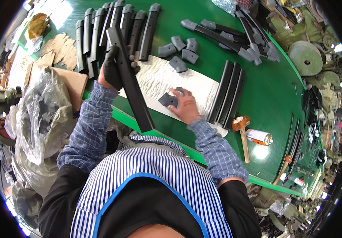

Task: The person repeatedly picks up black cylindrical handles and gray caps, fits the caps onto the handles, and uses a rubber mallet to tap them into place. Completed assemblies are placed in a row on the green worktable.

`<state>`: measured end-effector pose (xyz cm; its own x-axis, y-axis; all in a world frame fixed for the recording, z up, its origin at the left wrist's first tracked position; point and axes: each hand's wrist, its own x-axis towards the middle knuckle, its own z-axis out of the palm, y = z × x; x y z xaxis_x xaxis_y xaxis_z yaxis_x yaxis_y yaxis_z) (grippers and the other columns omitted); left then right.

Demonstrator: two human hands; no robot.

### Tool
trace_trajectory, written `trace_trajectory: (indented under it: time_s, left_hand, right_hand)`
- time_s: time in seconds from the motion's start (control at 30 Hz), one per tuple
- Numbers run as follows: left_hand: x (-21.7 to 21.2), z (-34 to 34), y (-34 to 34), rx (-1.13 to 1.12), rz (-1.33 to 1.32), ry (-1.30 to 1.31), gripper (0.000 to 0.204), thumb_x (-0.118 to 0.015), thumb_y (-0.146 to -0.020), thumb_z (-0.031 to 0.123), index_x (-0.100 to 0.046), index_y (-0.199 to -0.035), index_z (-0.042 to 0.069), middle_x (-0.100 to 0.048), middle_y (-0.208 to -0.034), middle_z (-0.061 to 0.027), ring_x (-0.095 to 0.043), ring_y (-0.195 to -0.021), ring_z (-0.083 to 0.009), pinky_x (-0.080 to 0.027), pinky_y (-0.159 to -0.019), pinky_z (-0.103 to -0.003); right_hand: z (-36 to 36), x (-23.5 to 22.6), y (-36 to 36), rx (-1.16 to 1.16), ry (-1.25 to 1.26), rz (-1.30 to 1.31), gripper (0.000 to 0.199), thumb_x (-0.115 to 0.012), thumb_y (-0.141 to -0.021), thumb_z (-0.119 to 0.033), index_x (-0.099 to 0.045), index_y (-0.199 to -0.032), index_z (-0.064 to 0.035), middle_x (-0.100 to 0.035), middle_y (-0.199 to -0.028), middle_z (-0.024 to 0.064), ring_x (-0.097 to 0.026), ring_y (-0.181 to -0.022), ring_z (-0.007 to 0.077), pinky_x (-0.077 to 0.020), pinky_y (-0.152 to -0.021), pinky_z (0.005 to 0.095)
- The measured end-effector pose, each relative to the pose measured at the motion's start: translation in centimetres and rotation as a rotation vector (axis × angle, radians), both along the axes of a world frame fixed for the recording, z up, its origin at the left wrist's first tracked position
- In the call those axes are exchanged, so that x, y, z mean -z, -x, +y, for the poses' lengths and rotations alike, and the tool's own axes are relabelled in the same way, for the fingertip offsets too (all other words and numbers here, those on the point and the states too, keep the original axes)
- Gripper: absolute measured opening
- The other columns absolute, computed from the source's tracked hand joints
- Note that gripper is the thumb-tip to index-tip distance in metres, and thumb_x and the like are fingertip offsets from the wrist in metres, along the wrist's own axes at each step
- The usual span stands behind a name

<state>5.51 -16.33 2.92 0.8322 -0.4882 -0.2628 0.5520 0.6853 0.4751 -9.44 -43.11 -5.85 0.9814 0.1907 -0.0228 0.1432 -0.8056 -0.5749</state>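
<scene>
My left hand [113, 67], in a dark glove, grips a long black bar [133, 89] that slants from the upper left down toward my chest. My bare right hand [185, 105] rests on a small dark grey end cap [168, 100] lying on a white textured sheet [159, 77] on the green table [266, 95]. Three loose grey end caps [179, 49] lie just beyond the sheet. Three black bars [228, 95] lie side by side to the right of my right hand.
A row of capped black bars [115, 27] lies at the far left, more capped bars [226, 35] at the far right. A wooden mallet [242, 133] and a spray can [259, 137] sit near the front edge. A plastic-wrapped bundle [40, 115] stands at my left.
</scene>
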Motion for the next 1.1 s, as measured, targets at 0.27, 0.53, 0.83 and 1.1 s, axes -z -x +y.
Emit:
trace_trajectory:
  time_s: [0.27,0.53,0.83,1.1]
  left_hand:
    - [-2.0,-0.1,2.3,0.1,-0.087,0.31,0.072,-0.044,-0.096,0.064,-0.049,-0.138,0.005,-0.063,-0.092,-0.0127,-0.06,-0.077,-0.0263,-0.05,-0.078,-0.044]
    - [-3.2,-5.6,1.0,0.294,-0.045,0.346,0.088,-0.052,-0.086,0.075,-0.046,-0.138,0.004,-0.064,-0.094,-0.0173,-0.063,-0.076,-0.0306,-0.052,-0.08,-0.048]
    - [-4.7,-11.3,0.3,0.511,-0.125,0.06,0.066,-0.051,-0.098,0.056,-0.047,-0.139,0.005,-0.07,-0.091,-0.0176,-0.07,-0.071,-0.0275,-0.06,-0.072,-0.044]
    - [-4.4,-13.3,4.9,0.632,-0.228,-0.085,0.039,-0.047,-0.104,0.037,-0.041,-0.129,0.008,-0.064,-0.085,-0.0206,-0.067,-0.066,-0.0323,-0.058,-0.058,-0.046]
  right_hand:
    - [1.3,4.4,-2.5,0.174,-0.058,0.242,0.057,-0.078,-0.079,-0.037,-0.055,-0.126,-0.0155,-0.069,-0.102,0.0158,-0.066,-0.095,0.0325,-0.0525,-0.085,0.0437]
    - [-4.8,-0.4,-1.2,0.676,-1.883,0.48,0.049,-0.077,-0.082,-0.008,-0.051,-0.123,-0.0018,-0.06,-0.107,0.0143,-0.064,-0.105,0.037,-0.0601,-0.089,0.0513]
    - [-7.7,-12.3,-8.3,0.162,-1.909,0.127,0.033,-0.069,-0.089,-0.018,-0.058,-0.12,-0.0142,-0.064,-0.111,0.0128,-0.065,-0.102,0.0305,-0.0497,-0.099,0.0563]
    - [-5.7,-16.6,-13.3,0.243,-1.958,-0.488,0.024,-0.06,-0.092,-0.001,-0.056,-0.113,-0.0112,-0.062,-0.101,0.0108,-0.062,-0.092,0.025,-0.0521,-0.098,0.0494]
